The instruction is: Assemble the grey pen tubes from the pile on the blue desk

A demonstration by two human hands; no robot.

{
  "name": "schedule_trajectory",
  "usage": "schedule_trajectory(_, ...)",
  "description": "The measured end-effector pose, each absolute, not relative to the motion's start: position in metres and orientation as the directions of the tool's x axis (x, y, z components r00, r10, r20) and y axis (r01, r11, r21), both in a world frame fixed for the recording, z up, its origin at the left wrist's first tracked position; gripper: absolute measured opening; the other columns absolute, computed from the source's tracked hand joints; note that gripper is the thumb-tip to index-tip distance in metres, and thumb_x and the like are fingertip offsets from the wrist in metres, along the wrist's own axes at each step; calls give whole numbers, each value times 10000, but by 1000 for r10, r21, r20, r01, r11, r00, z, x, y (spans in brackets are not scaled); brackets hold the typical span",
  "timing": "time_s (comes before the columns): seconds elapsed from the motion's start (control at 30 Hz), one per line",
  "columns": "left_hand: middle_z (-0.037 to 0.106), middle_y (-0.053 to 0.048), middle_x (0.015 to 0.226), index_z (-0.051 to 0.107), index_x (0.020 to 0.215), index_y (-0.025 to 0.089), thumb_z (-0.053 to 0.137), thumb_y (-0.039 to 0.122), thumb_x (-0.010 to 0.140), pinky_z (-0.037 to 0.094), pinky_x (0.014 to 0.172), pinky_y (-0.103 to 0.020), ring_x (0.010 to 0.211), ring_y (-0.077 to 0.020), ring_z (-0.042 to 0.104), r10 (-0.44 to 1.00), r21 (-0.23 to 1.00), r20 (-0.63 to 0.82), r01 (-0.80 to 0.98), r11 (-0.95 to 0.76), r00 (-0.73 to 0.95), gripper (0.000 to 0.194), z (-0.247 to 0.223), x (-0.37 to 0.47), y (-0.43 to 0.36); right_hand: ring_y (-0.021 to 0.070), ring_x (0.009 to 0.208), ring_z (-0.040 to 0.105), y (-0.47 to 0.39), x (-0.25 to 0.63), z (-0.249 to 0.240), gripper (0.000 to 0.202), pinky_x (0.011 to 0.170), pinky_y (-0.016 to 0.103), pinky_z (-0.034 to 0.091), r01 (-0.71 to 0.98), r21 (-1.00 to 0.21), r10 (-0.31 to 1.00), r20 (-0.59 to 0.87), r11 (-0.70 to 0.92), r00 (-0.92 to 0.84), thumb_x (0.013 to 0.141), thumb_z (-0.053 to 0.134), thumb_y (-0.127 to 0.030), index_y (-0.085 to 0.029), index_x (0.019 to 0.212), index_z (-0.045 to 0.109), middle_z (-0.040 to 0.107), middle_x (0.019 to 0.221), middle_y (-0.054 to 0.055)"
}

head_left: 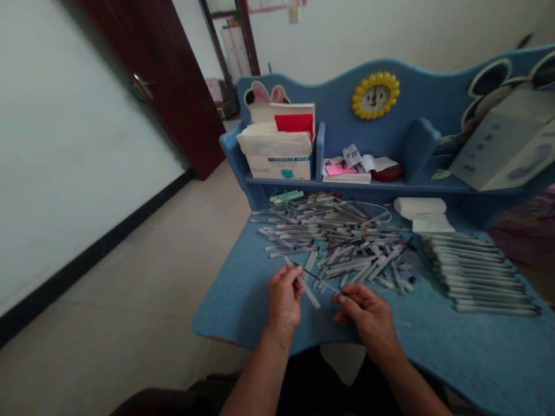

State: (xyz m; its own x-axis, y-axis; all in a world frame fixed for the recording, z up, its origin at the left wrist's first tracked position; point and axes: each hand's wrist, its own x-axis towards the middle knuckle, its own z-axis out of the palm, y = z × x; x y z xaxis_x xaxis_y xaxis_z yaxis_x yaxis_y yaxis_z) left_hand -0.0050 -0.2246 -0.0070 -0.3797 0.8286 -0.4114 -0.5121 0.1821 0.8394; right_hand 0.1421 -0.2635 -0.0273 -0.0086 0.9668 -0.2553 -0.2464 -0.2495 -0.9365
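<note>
My left hand [286, 292] pinches a translucent white pen barrel [310, 292], which slants down to the right over the near part of the desk. Between my two hands runs a thin pen refill [312, 275], dark at its left end and paler toward the right. The fingers of my right hand [362, 309] are closed on its right end, where a small dark tip shows. Whether the left fingers also grip the refill is hard to see. Just beyond both hands lies a loose heap of pen parts [333, 231], mostly translucent tubes with dark ends.
Rows of similar pens [485, 274] lie side by side at the right of the blue desk [234, 294]. Behind the heap are a white paper roll [420, 207] and a shelf carrying a mask box [280, 164], papers [347, 173] and a white carton [498, 144].
</note>
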Motion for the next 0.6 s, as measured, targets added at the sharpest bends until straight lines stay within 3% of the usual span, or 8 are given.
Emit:
schedule_trajectory(0.2,365,79,387,494,521,160,619,265,556,194,353,-175,340,-44,291,893,956,-294,-103,276,-340,166,-2,-40,-212,108,426,522,-253,160,-29,309,434,223,399,-16,-977,976,-212,-211,56,703,642,-419,-166,858,558,657,629,15)
schedule_trajectory(0.4,372,69,405,502,480,158,552,211,571,227,411,-196,405,-68,320,961,854,-229,442,275,-156,117,3,-49,-191,117,437,526,-250,189,-28,330,457,236,410,165,-965,975,-186,-204,122,729,606,-452,-164,887,572,642,617,11)
schedule_trajectory(0.6,385,66,414,544,461,153,603,191,533,233,453,-213,461,-89,365,980,804,-189,563,191,-63,100,-1,-29,-173,127,415,525,-251,207,-26,337,437,240,424,304,-926,965,-169,-226,202,711,594,-470,-173,868,592,633,582,3)
